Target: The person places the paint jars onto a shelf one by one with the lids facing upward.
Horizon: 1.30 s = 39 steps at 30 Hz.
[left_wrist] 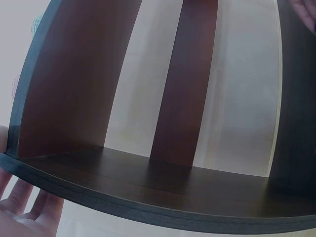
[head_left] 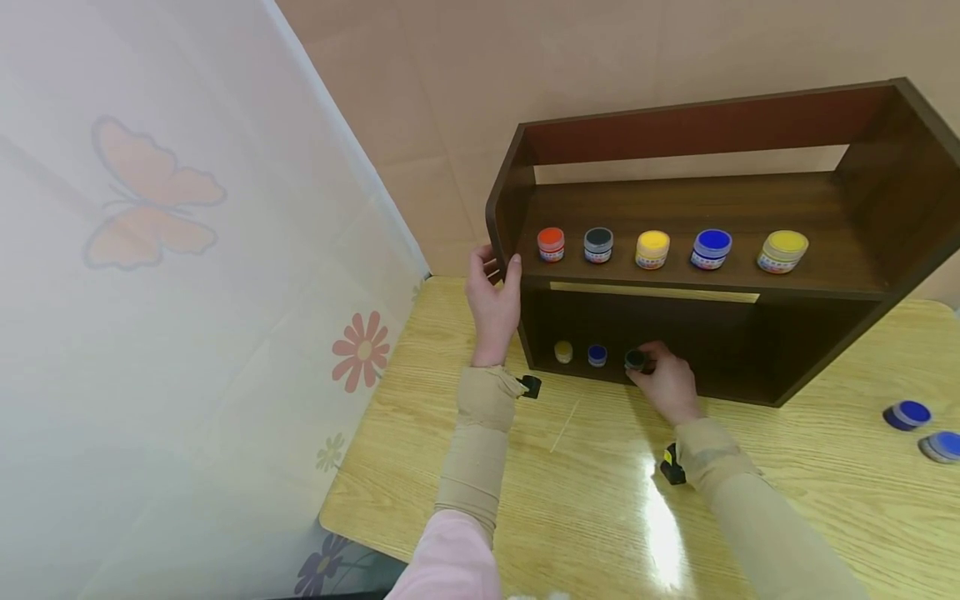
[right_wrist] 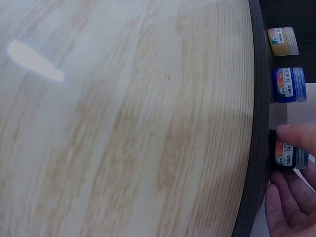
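Observation:
My right hand [head_left: 670, 390] pinches a small black paint jar [head_left: 634, 360] on the lower shelf. In the right wrist view, thumb and fingers flank that black jar [right_wrist: 285, 152]. To its left on the same board stand a blue jar [head_left: 597, 356] and a yellow-ochre jar [head_left: 563, 352]. With my left hand [head_left: 495, 304] I grip the left side panel of the dark brown shelf unit [head_left: 712, 287], thumb at the front and fingers outside. On the upper shelf red [head_left: 551, 244], black [head_left: 598, 245], orange-yellow [head_left: 652, 249], blue [head_left: 711, 248] and yellow [head_left: 782, 252] jars form a row.
Two blue-lidded jars [head_left: 907, 414] lie on the wooden table [head_left: 585, 517] at the right. A curtain [head_left: 225, 333] with a butterfly and flowers hangs along the left side. Behind the unit is a beige backdrop [head_left: 465, 100].

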Each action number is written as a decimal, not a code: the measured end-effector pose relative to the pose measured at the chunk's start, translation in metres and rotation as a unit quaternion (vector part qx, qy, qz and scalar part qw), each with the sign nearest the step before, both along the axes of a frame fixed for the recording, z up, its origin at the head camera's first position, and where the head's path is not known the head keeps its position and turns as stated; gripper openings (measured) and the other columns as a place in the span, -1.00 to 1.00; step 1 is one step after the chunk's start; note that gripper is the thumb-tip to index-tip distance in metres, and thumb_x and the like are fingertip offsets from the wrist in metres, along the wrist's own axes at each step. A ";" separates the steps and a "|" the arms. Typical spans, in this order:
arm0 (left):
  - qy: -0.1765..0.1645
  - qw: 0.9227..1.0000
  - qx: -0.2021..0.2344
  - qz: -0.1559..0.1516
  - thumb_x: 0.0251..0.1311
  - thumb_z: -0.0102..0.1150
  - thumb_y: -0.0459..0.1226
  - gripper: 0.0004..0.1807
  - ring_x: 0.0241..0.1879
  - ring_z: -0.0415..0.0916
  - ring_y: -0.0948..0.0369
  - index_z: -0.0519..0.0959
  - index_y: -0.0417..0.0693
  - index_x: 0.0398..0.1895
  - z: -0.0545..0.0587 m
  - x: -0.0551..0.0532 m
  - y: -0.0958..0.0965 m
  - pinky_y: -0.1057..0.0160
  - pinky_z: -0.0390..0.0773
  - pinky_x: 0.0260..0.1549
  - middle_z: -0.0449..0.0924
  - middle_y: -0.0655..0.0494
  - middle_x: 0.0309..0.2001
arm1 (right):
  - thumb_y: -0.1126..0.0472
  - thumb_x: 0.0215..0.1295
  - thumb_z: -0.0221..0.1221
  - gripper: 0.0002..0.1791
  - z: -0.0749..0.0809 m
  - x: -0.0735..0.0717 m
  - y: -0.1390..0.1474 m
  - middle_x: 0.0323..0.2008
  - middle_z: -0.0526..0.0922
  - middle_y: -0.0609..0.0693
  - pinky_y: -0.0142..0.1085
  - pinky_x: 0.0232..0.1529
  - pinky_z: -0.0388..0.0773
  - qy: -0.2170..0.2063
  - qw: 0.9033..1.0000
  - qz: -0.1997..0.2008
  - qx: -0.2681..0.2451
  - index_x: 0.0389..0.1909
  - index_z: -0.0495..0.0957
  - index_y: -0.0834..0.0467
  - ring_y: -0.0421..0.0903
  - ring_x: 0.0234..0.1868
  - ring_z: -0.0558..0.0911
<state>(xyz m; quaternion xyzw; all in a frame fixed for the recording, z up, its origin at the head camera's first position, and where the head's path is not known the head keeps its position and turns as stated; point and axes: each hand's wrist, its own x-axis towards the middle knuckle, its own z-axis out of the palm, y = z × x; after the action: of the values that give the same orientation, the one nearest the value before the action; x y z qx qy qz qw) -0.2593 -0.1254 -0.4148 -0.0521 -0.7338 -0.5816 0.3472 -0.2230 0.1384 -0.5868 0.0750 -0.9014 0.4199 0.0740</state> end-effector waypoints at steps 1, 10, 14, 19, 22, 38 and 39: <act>0.000 1.000 0.002 -0.001 0.37 0.26 -0.31 -0.74 -0.14 0.58 0.04 0.51 -0.26 0.01 0.000 0.000 0.000 0.08 0.60 -0.07 0.59 -0.08 -0.10 | 0.31 0.22 0.38 -0.56 0.000 0.000 0.000 -0.14 0.66 0.33 0.15 -0.25 0.55 0.000 1.000 -0.001 0.001 0.07 0.48 0.34 0.24 -0.22 0.66; -0.009 1.000 0.000 -0.005 0.38 0.22 -0.27 -0.72 -0.13 0.56 0.11 0.49 -0.22 0.04 0.001 0.001 0.000 0.19 0.57 -0.07 0.58 -0.03 -0.08 | 0.32 0.25 0.37 -0.53 0.002 0.002 -0.001 -0.12 0.64 0.37 0.18 -0.22 0.55 -0.009 1.000 -0.004 0.010 0.11 0.47 0.37 0.27 -0.19 0.64; -0.010 1.000 0.001 -0.005 0.38 0.23 -0.27 -0.73 -0.14 0.57 0.11 0.49 -0.22 0.04 0.001 0.002 0.000 0.18 0.58 -0.07 0.59 -0.03 -0.08 | 0.31 0.25 0.37 -0.53 0.003 0.003 -0.002 -0.12 0.64 0.37 0.17 -0.22 0.54 -0.010 1.000 -0.005 0.008 0.11 0.48 0.37 0.26 -0.19 0.64; -0.009 1.000 0.006 -0.008 0.37 0.24 -0.28 -0.74 -0.14 0.57 0.08 0.50 -0.21 0.03 0.002 0.002 0.000 0.15 0.58 -0.07 0.59 -0.04 -0.09 | 0.32 0.21 0.39 -0.50 0.002 0.003 -0.001 -0.11 0.63 0.39 0.18 -0.23 0.54 -0.006 1.000 -0.006 0.003 0.11 0.46 0.39 0.27 -0.19 0.64; -0.010 1.000 0.006 -0.009 0.37 0.24 -0.29 -0.74 -0.14 0.58 0.08 0.50 -0.21 0.03 0.002 0.002 0.000 0.15 0.58 -0.07 0.59 -0.04 -0.09 | 0.30 0.19 0.42 -0.43 0.001 0.003 -0.001 -0.06 0.60 0.40 0.17 -0.24 0.54 -0.008 1.000 -0.006 -0.003 0.17 0.43 0.39 0.27 -0.19 0.63; -0.002 1.000 0.012 -0.011 0.38 0.25 -0.32 -0.73 -0.13 0.58 0.00 0.50 -0.25 0.04 0.002 0.002 0.001 0.05 0.58 -0.05 0.57 -0.09 -0.07 | 0.27 0.15 0.47 -0.27 0.013 0.006 -0.004 0.02 0.57 0.39 0.20 -0.12 0.51 0.027 0.999 -0.001 -0.045 0.29 0.37 0.36 0.31 -0.06 0.58; -0.006 1.000 0.011 -0.011 0.38 0.25 -0.31 -0.73 -0.13 0.58 0.02 0.50 -0.23 0.04 0.002 0.002 0.001 0.07 0.58 -0.05 0.57 -0.08 -0.06 | 0.27 0.15 0.47 -0.29 0.015 0.005 -0.004 0.02 0.57 0.38 0.20 -0.11 0.51 0.032 0.998 -0.002 -0.046 0.28 0.38 0.36 0.32 -0.06 0.58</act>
<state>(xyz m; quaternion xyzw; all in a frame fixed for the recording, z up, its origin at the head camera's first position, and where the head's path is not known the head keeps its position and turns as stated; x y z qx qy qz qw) -0.2571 -0.1246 -0.4129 -0.0527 -0.7284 -0.5939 0.3375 -0.2178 0.1343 -0.5717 0.0829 -0.8785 0.4581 0.1073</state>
